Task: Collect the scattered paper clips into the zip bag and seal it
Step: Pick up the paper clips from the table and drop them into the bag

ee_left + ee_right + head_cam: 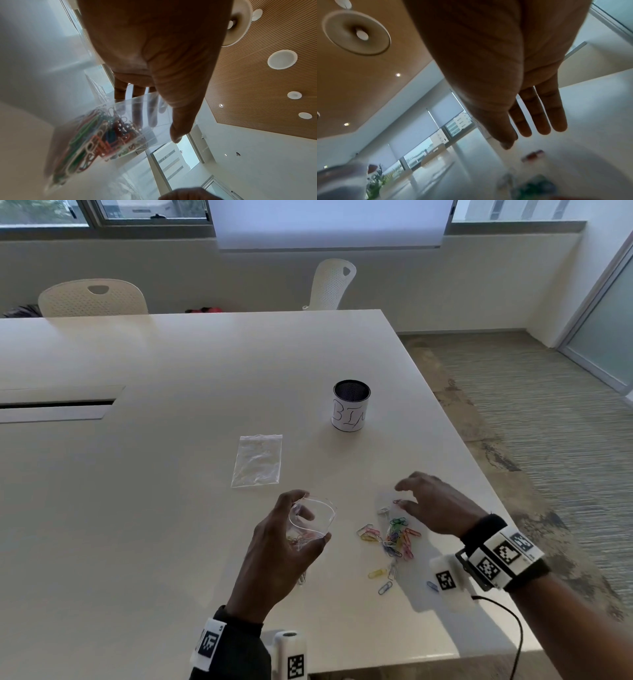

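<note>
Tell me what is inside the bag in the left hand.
Coloured paper clips lie bunched at the bottom of the clear bag that the left hand holds; its mouth gapes open. Their count is unclear.

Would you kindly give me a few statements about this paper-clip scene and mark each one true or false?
1. The left hand holds a clear zip bag with its mouth open. True.
2. The held bag has no clips in it yet. False: the left wrist view shows coloured clips inside it.
3. The right hand grips a handful of clips. False: its fingers are spread and hold nothing, above the loose paper clips on the table.
4. A second clear bag lies flat on the table. True.
5. The cup marked BIN lies on its side. False: it stands upright.
</note>
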{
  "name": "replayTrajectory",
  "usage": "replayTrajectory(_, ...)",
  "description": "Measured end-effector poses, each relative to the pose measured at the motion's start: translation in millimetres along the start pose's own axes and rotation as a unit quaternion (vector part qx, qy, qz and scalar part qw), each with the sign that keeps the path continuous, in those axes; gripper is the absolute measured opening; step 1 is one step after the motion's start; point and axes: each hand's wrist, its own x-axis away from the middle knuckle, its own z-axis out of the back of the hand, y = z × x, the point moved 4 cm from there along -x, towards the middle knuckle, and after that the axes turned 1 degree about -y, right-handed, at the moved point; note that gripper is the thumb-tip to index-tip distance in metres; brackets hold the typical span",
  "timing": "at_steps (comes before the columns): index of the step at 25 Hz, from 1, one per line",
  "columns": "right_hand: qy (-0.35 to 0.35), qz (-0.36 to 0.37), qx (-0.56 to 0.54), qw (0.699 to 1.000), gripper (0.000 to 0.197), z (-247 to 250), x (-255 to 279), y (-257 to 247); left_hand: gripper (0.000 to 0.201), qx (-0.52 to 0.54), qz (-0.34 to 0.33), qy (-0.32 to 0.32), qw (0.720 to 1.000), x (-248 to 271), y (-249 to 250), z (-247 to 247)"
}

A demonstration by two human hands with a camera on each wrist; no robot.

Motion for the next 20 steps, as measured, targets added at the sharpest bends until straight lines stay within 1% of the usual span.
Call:
replayTrajectory(1, -0.013, -0.002, 0.008, 1.000, 0.036, -8.4, 1.6, 2.7, 0.062, -0.001, 0.001, 0.002, 1.000, 0.2, 0.5, 0.0)
replayTrajectory(3, -0.031, 0.016, 0.018, 0.999, 0.033, -17.1, 10.3, -4.2, 0.063, 0.001, 0.005, 0.003, 1.000, 1.0, 1.1, 0.1)
replayTrajectory(5, -0.038, 0.043, 0.021, 0.998, 0.036, -21.9, 18.7, -13.4, 0.063, 0.002, 0.006, 0.004, 1.000, 1.6, 1.5, 1.5)
replayTrajectory(6, -0.046, 0.048, 0.014, 0.998, 0.045, -24.2, 23.5, -16.5, 0.063, 0.004, 0.007, 0.004, 1.000, 1.6, 2.1, 1.9)
replayTrajectory(8, -0.051, 0.042, -0.005, 0.998, 0.072, -29.7, 34.3, -20.9, 0.063, 0.008, 0.010, 0.002, 1.000, 1.8, 3.3, 2.3)
replayTrajectory(9, -0.051, 0.042, 0.004, 0.998, 0.077, -35.0, 37.2, -22.2, 0.062, 0.008, 0.011, 0.002, 1.000, 2.0, 3.8, 2.9)
replayTrajectory(10, -0.043, 0.043, 0.007, 0.998, 0.074, -40.2, 38.9, -22.9, 0.062, 0.008, 0.011, 0.002, 1.000, 2.5, 4.6, 3.5)
replayTrajectory(13, 0.003, 0.044, -0.033, 0.998, 0.045, -45.1, 41.7, -28.1, 0.062, 0.008, 0.011, 0.001, 1.000, 3.4, 5.1, 5.0)
replayTrajectory(15, 0.028, 0.046, -0.032, 0.998, 0.026, -46.8, 42.4, -33.0, 0.062, 0.011, 0.012, 0.000, 1.000, 4.3, 5.3, 6.2)
replayTrajectory(17, 0.051, 0.050, -0.015, 0.997, 0.011, -47.4, 42.3, -38.1, 0.061, 0.013, 0.012, 0.000, 1.000, 5.2, 6.0, 7.1)
replayTrajectory(18, 0.060, 0.050, -0.009, 0.997, 0.009, -47.9, 41.3, -39.3, 0.061, 0.013, 0.012, 0.001, 1.000, 5.6, 6.1, 7.3)
replayTrajectory(20, 0.068, 0.050, 0.000, 0.996, 0.013, -48.0, 37.6, -41.8, 0.060, 0.013, 0.012, 0.004, 1.000, 5.9, 5.4, 8.6)
